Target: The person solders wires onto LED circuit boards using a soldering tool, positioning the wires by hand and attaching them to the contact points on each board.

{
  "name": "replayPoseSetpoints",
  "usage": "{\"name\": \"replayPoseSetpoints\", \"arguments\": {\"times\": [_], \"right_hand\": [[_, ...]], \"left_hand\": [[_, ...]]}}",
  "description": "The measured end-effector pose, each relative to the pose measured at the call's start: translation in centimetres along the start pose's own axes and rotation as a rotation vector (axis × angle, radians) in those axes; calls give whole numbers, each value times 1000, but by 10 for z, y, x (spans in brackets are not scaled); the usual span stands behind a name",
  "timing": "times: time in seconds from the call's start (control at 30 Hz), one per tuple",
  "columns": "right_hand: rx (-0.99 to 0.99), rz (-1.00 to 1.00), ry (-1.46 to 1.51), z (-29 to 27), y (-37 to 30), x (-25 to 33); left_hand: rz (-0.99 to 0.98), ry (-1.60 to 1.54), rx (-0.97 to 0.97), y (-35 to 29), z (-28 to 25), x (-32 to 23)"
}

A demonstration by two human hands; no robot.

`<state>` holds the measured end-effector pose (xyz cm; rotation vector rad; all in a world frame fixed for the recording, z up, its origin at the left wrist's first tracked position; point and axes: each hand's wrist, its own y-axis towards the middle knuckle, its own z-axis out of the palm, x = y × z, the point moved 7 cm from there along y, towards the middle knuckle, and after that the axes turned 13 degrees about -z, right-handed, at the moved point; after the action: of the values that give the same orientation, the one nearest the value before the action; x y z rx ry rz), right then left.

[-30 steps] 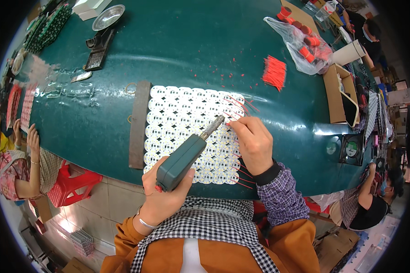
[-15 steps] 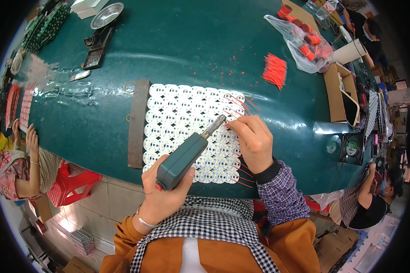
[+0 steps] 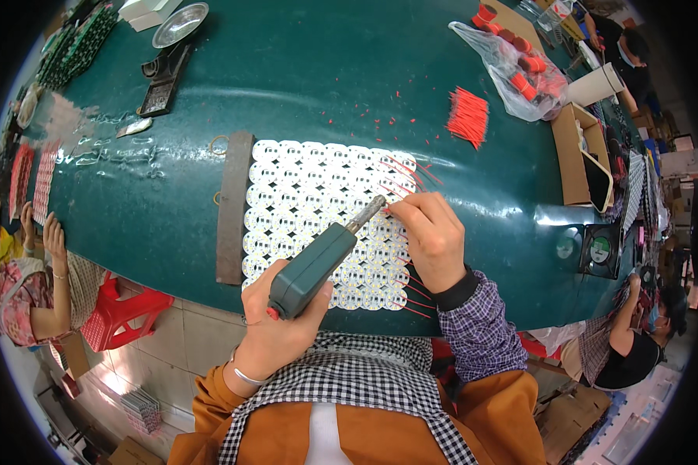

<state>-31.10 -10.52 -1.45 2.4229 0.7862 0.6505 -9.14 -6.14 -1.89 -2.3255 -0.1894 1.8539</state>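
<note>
My left hand (image 3: pixel 281 329) is wrapped round a dark green soldering gun (image 3: pixel 314 267). Its metal tip points up and right, close to my right fingertips. A panel of round white LED boards (image 3: pixel 295 203) lies flat under the gun, joined in rows. My right hand (image 3: pixel 434 232) is pinched at the panel's right side, with a bit of red wire showing at the fingertips; most of that wire is hidden. Thin red wires (image 3: pixel 417 285) stick out from the panel's right edge, above and below my right hand.
A dark metal bar (image 3: pixel 236 209) runs along the panel's left edge. Beyond my right hand lies a pile of red wires (image 3: pixel 468 118), near a plastic bag of red bundles (image 3: pixel 523 74). A cardboard box (image 3: pixel 578 155) stands at right. Other people sit at both table ends.
The panel and the things on the table appear shifted very slightly in the picture. Both hands hold nearly the same place, the soldering gun's tip still beside my right fingertips.
</note>
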Motion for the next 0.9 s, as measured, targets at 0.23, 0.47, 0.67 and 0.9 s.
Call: {"name": "replayPoseSetpoints", "arguments": {"times": [0.23,0.47,0.67,0.9], "right_hand": [[10,3,-14,0,-1,0],[-13,3,-31,-4,2,5],[-28,-39,-17,-6,4,12],[15,-37,11,2,0,10]], "left_hand": [[41,-12,-40,-4,-9,-16],[104,40,-114,-14,-17,-12],[45,-1,-106,-13,-20,-7],[51,-30,-79,-11,-18,-6]]}}
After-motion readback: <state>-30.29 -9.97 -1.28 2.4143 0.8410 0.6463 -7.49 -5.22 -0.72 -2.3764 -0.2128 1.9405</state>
